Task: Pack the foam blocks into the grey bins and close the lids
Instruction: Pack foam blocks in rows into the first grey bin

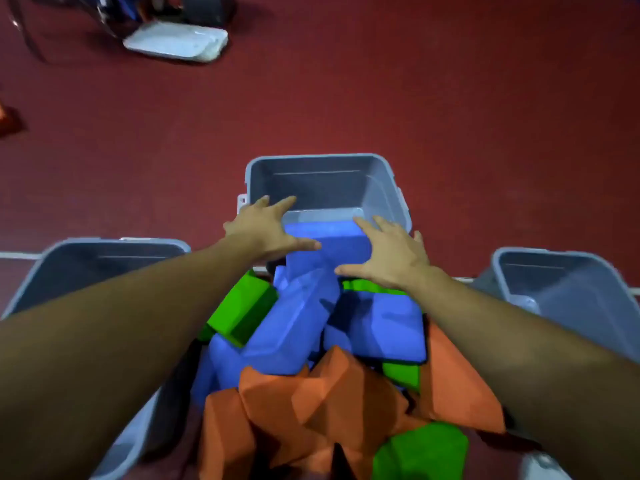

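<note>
A blue foam block lies at the near rim of the middle grey bin, which stands open and holds nothing else I can see. My left hand presses the block's left side with spread, straight fingers. My right hand presses its right side the same way. Below my hands lies a heap of blue foam blocks, green foam blocks and orange foam blocks.
Two more open grey bins stand on the red floor, a left grey bin and a right grey bin. A white lid-like tray lies far back left beside dark gear. No bin lids show near the bins.
</note>
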Tool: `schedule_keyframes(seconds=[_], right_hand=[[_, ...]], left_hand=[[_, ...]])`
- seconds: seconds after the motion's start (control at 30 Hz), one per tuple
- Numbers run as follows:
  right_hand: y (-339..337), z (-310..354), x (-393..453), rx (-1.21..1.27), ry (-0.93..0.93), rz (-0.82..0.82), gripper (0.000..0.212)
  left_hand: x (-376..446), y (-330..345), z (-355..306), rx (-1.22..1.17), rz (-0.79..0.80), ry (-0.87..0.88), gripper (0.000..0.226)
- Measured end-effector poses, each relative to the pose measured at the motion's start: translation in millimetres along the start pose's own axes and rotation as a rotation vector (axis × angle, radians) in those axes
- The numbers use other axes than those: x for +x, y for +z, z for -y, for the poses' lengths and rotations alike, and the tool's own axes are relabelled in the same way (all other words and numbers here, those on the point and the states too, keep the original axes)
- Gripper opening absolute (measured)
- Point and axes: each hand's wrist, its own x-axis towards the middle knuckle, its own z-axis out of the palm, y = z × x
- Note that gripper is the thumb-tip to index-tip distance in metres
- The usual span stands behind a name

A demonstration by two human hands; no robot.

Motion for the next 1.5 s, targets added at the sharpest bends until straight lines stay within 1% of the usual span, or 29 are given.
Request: schedule_keyframes(seconds=[0.1,0.13,0.23,0.3,0.37,0.43,0.53,0.67,0.73,0.83,0.93,1.03,1.1,1.2,1.27,1.37,1.43,1.5], right_hand=[[48.4,-9.1,8.8,-0.005,-0.054,-0.028,0.111],[64.9,-13.6,10.1,-0.001,-0.062,-0.040,0.112],[104.6,-16.6,7.6,-0.024,-0.099,-0.066,0.115],[124.9,-18.8,-6.4,-0.051,-0.122,-0.093,0.114],[138.0,-18.2,-31.7,-0.029,-0.134,-0.135,0.113],[142.9,-14.5,-62.6,-0.005,-0.136,-0.111,0.111],[153.7,-13.1,-95.8,-0.081,-0.179,-0.061,0.110],[160.9,-7.0,-121.4,-0.059,-0.237,-0.027,0.108],[167.9,-0.3,-138.1,-0.096,-0.293,0.026,0.106],[178.5,8.7,-150.6,-0.213,-0.377,0.089,0.107],[186.6,14.3,-153.7,-0.210,-0.383,0.145,0.111],[194.4,12.6,-156.0,-0.262,-0.410,0.180,0.111],[193.2,9.5,-153.6,-0.343,-0.435,0.144,0.104],[183.3,4.6,-146.5,-0.420,-0.450,0.080,0.076],[180.2,-0.1,-143.7,-0.449,-0.450,0.070,0.066],[180.7,-11.3,-139.8,-0.392,-0.443,0.113,0.067],[179.5,-16.0,-138.0,-0.327,-0.457,0.154,0.066],[177.6,-18.9,-136.5,-0.341,-0.475,0.151,0.070]], left_hand=[[3.3,44.4,22.1,-0.042,-0.038,0.037,0.132],[0.8,58.7,30.0,-0.062,-0.051,0.025,0.129],[-4.2,93.4,42.1,-0.129,-0.091,0.061,0.114],[-16.3,108.5,47.7,-0.172,-0.121,0.088,0.103],[-35.8,118.1,52.0,-0.215,-0.171,0.115,0.094],[-63.2,125.9,53.3,-0.244,-0.175,0.129,0.088],[-100.7,136.5,54.9,-0.196,-0.159,0.144,0.097],[-131.9,153.2,55.6,-0.142,-0.159,0.159,0.105],[-148.8,168.5,58.3,-0.124,-0.156,0.153,0.108],[-158.3,186.4,71.2,-0.135,-0.143,0.129,0.109],[-157.8,197.6,78.6,-0.167,-0.160,0.156,0.112],[-159.8,205.1,77.1,-0.115,-0.175,0.187,0.112],[-156.7,207.8,78.2,-0.088,-0.188,0.209,0.119],[-149.7,209.2,78.4,-0.094,-0.226,0.213,0.124],[-146.0,209.8,75.9,-0.117,-0.281,0.199,0.117],[-140.7,211.8,70.8,-0.132,-0.351,0.170,0.100],[-137.7,213.2,67.1,-0.144,-0.393,0.155,0.084],[-135.3,214.9,63.3,-0.153,-0.436,0.151,0.075]])
